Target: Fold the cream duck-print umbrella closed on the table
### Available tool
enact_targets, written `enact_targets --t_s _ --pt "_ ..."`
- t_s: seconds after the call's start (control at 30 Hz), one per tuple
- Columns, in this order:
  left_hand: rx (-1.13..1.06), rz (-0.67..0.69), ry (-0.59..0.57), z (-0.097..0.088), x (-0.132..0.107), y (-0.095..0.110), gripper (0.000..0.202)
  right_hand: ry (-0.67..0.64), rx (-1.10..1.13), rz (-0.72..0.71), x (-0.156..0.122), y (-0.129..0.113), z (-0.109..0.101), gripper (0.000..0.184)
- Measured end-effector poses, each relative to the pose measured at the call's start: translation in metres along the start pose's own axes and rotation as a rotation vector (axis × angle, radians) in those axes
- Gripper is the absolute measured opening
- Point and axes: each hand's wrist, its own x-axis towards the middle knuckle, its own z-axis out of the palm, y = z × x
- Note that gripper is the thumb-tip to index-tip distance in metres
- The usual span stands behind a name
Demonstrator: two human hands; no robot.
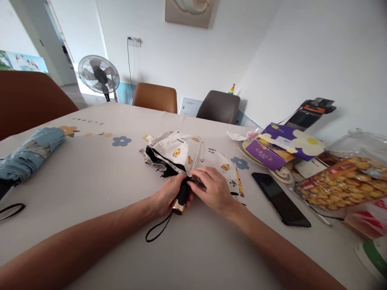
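A white folding umbrella [193, 151] printed with small yellow ducks lies on the table, its canopy loose and partly spread, with black lining showing along the left. My left hand [169, 193] is wrapped round its black handle, which ends in a gold-coloured cap. From that end a black wrist strap hangs down onto the table. My right hand [210, 187] has its fingers bent and closed at the top of the handle, where the canopy edge gathers. Its fingertips seem to pinch the fabric edge, though what exactly they hold is too small to tell.
On the left lies a rolled blue umbrella [36, 151]. To the right are a black phone [281, 199], a purple box [269, 149] and a clear container of snacks [347, 181]. Chairs [155, 96] and a fan [99, 74] stand beyond the table [115, 249].
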Motion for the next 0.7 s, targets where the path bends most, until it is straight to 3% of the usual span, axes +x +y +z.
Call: enact_targets --t_s 0.27,0.4,0.6,0.7 --pt "-0.044 -0.111 -0.028 -0.002 0.003 0.0 0.038 0.021 0.063 0.005 -0.005 0.001 0.004 0.024" --pt "0.007 -0.046 -0.021 -0.001 0.002 0.001 0.044 0.029 0.156 0.032 -0.011 0.001 0.007 0.032" --pt "0.011 -0.029 -0.055 -0.001 0.002 0.001 0.041 0.06 0.296 0.314 -0.022 0.002 0.013 0.032" --pt "0.01 -0.019 -0.061 -0.002 0.005 -0.001 0.041 0.051 0.331 0.373 -0.024 0.002 0.015 0.029"
